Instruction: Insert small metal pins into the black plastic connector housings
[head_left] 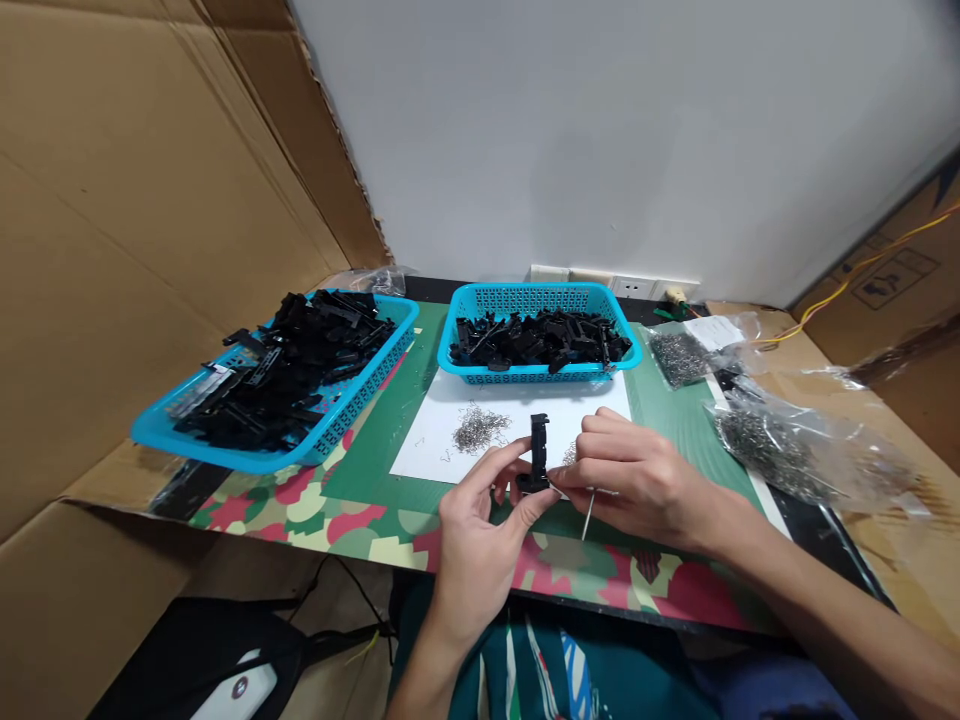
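Note:
My left hand [480,530] grips a black plastic part [538,450] between thumb and fingers, its long side standing upright above the table edge. My right hand [637,475] is closed, its fingertips meeting the lower right side of that part. A thin metal rod [589,515] sticks out downward beneath the right fingers; its upper end is hidden in the hand. Whatever the right fingertips pinch against the part is too small to make out. Just beyond the hands, a pile of small metal springs [480,430] lies on a white sheet [420,440], and a second small pile [570,455] is partly covered by the right hand.
Blue baskets of black plastic parts stand at the left [337,435] and at the back middle [540,375]. Clear bags of small metal pieces [679,358] [780,450] lie on the right. Cardboard [150,200] walls the left side; a power strip [634,287] sits by the wall.

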